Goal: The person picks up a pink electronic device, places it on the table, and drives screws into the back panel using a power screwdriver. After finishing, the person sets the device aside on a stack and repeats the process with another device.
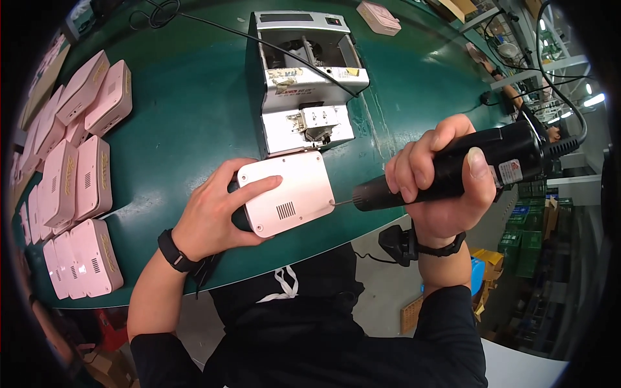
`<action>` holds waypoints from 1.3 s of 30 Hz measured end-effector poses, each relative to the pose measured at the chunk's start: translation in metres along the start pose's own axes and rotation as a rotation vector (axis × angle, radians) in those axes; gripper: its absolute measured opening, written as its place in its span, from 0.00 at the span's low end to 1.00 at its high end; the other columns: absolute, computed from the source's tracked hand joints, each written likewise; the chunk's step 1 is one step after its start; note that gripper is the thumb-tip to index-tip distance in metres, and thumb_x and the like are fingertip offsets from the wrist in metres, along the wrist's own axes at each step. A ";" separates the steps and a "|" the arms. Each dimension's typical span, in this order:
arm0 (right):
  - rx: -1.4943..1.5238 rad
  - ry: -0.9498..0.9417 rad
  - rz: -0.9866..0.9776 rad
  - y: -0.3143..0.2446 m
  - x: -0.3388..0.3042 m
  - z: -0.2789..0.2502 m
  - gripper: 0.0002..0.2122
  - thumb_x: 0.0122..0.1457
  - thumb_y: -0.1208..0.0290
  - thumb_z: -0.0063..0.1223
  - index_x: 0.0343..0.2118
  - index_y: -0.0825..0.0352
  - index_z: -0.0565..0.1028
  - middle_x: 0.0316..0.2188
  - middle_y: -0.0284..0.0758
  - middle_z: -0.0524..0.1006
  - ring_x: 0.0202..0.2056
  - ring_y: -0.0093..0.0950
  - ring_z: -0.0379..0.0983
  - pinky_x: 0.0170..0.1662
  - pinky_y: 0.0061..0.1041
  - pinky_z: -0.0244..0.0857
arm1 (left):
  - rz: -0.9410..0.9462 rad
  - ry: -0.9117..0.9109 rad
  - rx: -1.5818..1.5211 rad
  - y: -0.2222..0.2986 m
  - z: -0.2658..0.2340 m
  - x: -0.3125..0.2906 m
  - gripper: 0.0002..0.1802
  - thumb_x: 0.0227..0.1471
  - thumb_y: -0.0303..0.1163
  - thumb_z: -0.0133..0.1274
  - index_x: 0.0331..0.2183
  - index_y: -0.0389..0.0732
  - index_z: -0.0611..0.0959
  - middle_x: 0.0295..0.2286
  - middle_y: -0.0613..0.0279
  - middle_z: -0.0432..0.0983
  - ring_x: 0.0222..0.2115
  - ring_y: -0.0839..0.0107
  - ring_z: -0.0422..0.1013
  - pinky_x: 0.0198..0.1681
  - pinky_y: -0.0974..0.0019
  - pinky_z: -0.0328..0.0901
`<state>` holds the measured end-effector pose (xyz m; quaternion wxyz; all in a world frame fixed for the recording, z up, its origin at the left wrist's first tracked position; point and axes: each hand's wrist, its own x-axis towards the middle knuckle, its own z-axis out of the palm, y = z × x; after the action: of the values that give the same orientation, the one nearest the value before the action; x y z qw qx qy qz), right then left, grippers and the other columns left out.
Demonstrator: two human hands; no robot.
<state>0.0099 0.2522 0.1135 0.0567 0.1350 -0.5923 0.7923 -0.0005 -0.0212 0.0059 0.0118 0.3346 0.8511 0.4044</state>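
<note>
A pale pink plastic case (301,184) with a slotted vent and corner screw holes lies on the green table. My left hand (217,207) grips it by its left side, thumb at the near edge and index finger across the top. My right hand (446,168) is wrapped round a black corded electric screwdriver (479,161), held nearly level. Its thin bit meets the case at the right near corner; whether a screw sits there is too small to tell. Just beyond the case stands a silver screw feeder (307,84), close to the case's far edge.
Several similar pink cases (90,174) are stacked at the left, and another pink case (380,17) lies at the far right. A black cable (259,40) crosses over the feeder. The screwdriver's cord (572,116) rises at the right. Green crates (522,233) stand beyond the table.
</note>
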 end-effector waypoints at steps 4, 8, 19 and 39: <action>0.012 -0.018 -0.002 0.001 0.004 -0.003 0.18 0.61 0.50 0.43 0.36 0.64 0.66 0.16 0.31 0.66 0.14 0.23 0.60 0.22 0.28 0.58 | -0.014 -0.013 -0.003 -0.001 -0.001 0.000 0.44 0.24 0.34 0.74 0.51 0.54 0.80 0.49 0.53 0.68 0.47 0.52 0.71 0.48 0.57 0.70; 0.033 -0.023 -0.026 -0.005 0.003 -0.004 0.18 0.61 0.50 0.42 0.37 0.64 0.66 0.17 0.31 0.66 0.14 0.23 0.60 0.22 0.28 0.58 | -0.004 -0.020 0.041 0.008 -0.007 0.001 0.44 0.23 0.37 0.75 0.50 0.53 0.80 0.50 0.51 0.68 0.47 0.52 0.71 0.48 0.57 0.70; 0.107 -0.060 -0.226 -0.055 -0.018 0.013 0.19 0.60 0.49 0.44 0.36 0.64 0.64 0.17 0.30 0.67 0.12 0.22 0.62 0.19 0.26 0.60 | 0.262 0.181 0.126 0.081 0.009 0.020 0.28 0.36 0.38 0.70 0.43 0.44 0.83 0.41 0.59 0.76 0.42 0.61 0.74 0.42 0.62 0.69; 0.293 -0.076 -0.168 -0.087 -0.050 0.002 0.21 0.58 0.49 0.49 0.33 0.65 0.62 0.14 0.29 0.67 0.09 0.21 0.61 0.12 0.23 0.59 | -0.122 -0.029 -0.888 0.107 0.054 -0.002 0.05 0.43 0.21 0.65 0.28 0.36 0.88 0.29 0.58 0.83 0.30 0.72 0.78 0.35 0.71 0.71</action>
<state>0.0793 0.2793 0.1802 0.0800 0.2208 -0.4589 0.8569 0.0771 0.0626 0.0433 0.1901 0.2521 0.6131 0.7242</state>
